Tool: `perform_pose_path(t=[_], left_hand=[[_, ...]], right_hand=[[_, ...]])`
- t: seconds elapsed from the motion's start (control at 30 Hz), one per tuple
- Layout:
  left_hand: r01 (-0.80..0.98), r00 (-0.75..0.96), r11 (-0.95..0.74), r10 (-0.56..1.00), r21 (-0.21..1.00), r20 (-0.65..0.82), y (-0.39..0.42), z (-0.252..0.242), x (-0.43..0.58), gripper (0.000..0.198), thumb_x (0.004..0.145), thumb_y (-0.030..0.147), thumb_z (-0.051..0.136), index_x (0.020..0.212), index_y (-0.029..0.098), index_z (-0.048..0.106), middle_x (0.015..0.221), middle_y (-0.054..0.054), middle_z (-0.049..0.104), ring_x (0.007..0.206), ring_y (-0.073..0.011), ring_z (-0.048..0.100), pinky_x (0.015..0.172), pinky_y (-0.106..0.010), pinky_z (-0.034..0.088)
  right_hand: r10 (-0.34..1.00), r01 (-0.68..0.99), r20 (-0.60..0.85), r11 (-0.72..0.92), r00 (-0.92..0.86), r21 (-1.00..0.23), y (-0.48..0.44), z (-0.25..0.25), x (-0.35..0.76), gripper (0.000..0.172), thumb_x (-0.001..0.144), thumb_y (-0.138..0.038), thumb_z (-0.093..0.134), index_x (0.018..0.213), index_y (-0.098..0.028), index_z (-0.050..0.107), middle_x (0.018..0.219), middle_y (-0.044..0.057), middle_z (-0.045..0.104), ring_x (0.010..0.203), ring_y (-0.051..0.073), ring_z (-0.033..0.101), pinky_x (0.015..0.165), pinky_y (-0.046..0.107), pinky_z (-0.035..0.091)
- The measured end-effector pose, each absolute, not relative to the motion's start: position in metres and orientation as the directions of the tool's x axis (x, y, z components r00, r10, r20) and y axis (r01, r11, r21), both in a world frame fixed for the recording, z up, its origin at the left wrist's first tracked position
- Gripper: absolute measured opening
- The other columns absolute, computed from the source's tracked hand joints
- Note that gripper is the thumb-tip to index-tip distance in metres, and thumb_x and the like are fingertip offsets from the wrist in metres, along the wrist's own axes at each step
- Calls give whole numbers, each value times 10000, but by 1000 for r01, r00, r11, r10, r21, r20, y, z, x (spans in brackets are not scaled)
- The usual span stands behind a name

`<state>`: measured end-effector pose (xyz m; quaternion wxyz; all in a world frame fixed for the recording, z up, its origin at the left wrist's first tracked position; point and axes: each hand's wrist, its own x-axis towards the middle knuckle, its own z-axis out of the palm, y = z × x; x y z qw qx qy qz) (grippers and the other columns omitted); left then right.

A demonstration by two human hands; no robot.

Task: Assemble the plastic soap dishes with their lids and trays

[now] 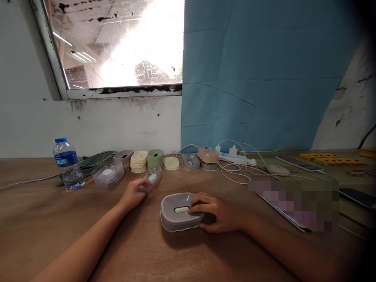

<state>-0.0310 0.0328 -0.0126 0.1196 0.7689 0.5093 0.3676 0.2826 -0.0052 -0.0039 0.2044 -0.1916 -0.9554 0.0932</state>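
In the middle of the table a grey-mauve oval box [173, 225] has a slot in its top with a cream piece showing in it. My right hand [219, 213] grips its right end, fingers over the top and thumb low on the side. Further back, my left hand [136, 192] pinches the near edge of a clear plastic cover [155, 178] with a round white spot, which sits tilted. Left of it lie several nested clear covers [108, 176]. Whether the box rests fully on the table I cannot tell.
Along the wall stand stacked cream lids [138, 161], a green box [155, 158], a cream lid [171, 163] and clear-covered boxes [208, 156]. A water bottle [69, 166] is at left. White cables, a power strip [233, 158] and a phone [298, 163] lie at right.
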Motion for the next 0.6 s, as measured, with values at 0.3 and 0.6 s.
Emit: perform_pose_path(t=[0.3,0.6], left_hand=[[778,198,-448,841,441,504,35,-11,-34,94,616,163,610,604,162,516,672,6,586,686,-157,533,621,-244,391],[744,292,-524,814,415,502,41,-14,-44,137,637,66,494,662,161,588,721,-15,587,717,-162,545,674,-262,406]], right_hand=[[409,335,357,908,-839,-254,-6,-2,282,403,713,-205,628,1114,-205,585,1090,89,550,1036,210,503,914,349,423],[427,342,344,896,-836,-282,-4,-6,282,391,740,-223,612,1129,-198,571,1114,91,535,1060,206,487,928,345,413]])
